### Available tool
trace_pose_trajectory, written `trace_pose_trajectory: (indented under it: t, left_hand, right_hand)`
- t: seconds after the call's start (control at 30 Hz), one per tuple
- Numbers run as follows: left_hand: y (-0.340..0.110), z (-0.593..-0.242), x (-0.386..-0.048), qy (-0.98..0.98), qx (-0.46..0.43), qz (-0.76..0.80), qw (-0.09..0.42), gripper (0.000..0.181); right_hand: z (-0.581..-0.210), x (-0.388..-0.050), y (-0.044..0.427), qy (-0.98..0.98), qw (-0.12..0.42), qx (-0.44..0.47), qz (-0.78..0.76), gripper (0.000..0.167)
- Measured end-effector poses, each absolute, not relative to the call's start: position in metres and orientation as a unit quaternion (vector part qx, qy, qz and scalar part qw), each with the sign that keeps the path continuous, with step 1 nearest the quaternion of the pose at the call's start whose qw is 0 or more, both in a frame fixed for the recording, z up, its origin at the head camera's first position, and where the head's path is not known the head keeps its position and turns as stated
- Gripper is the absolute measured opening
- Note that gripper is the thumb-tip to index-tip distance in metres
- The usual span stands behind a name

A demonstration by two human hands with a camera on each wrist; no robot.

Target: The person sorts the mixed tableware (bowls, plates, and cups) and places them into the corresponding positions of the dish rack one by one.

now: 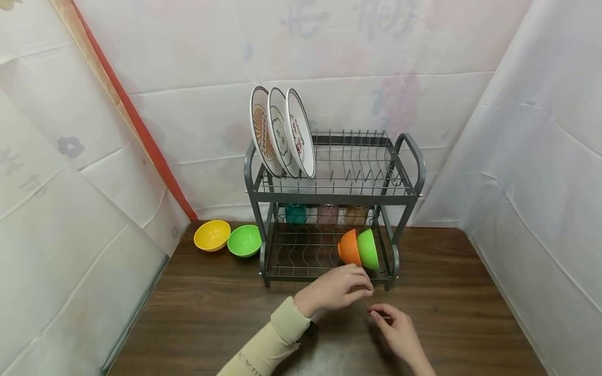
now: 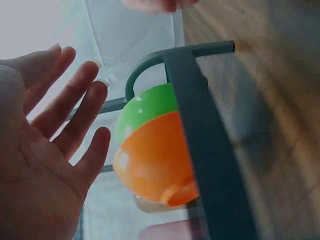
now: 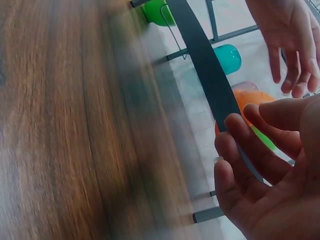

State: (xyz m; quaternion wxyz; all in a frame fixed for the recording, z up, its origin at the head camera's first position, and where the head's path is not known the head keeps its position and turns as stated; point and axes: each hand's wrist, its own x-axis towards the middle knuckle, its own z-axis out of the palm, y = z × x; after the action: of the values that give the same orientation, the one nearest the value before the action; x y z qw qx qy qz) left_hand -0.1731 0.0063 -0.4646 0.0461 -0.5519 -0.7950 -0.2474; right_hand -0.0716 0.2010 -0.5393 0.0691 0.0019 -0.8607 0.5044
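Note:
An orange bowl (image 1: pixel 349 247) and a green bowl (image 1: pixel 368 249) stand tipped on their sides, one against the other, at the right end of the lower tier of a dark metal dish rack (image 1: pixel 336 199). Just in front of that tier is my left hand (image 1: pixel 335 288), holding nothing; the left wrist view shows its fingers (image 2: pixel 82 112) spread and relaxed beside the orange bowl. Over the table to the right, my right hand (image 1: pixel 397 334) has loosely bent fingers and nothing in them. The two hands are apart.
Three patterned plates (image 1: pixel 301 133) stand upright at the upper tier's left end. Behind the lower tier show teal (image 1: pixel 296 214), pink (image 1: pixel 327 214) and amber cups (image 1: pixel 356 214). Left of the rack, a yellow bowl (image 1: pixel 212 235) and another green bowl (image 1: pixel 244 241) sit on the wooden table (image 1: pixel 202 308).

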Motion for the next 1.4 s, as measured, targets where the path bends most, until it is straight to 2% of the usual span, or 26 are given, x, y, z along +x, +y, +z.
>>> trace_pose_trajectory:
  t: [0.17, 0.43, 0.73, 1.13, 1.3, 1.4]
  left_hand:
    - [-0.005, -0.482, -0.155, -0.802, -0.508, -0.316, 0.005, 0.022]
    - [-0.039, -0.507, -0.135, -0.799, -0.398, -0.45, -0.02, 0.02]
    - [-0.093, -0.519, -0.13, -0.802, -0.284, -0.524, 0.035, 0.012]
    - [-0.153, -0.535, -0.127, -0.825, -0.089, -0.554, 0.07, 0.011]
    - [-0.175, -0.538, -0.133, -0.831, -0.059, -0.548, 0.083, 0.011]
    - [-0.188, -0.539, -0.14, -0.842, -0.054, -0.525, 0.108, 0.013]
  right_hand:
    - [-0.541, -0.072, 0.198, -0.858, 0.068, 0.001, 0.508, 0.014]
    - [-0.538, -0.074, 0.198, -0.86, 0.093, -0.01, 0.502, 0.009]
    - [-0.538, -0.075, 0.201, -0.852, 0.112, -0.004, 0.511, 0.01]
    - [-0.532, -0.073, 0.223, -0.863, 0.132, -0.04, 0.486, 0.01]
    - [-0.53, -0.074, 0.228, -0.866, 0.129, -0.052, 0.48, 0.011]
    - [-0.53, -0.075, 0.226, -0.867, 0.117, -0.054, 0.482, 0.011]
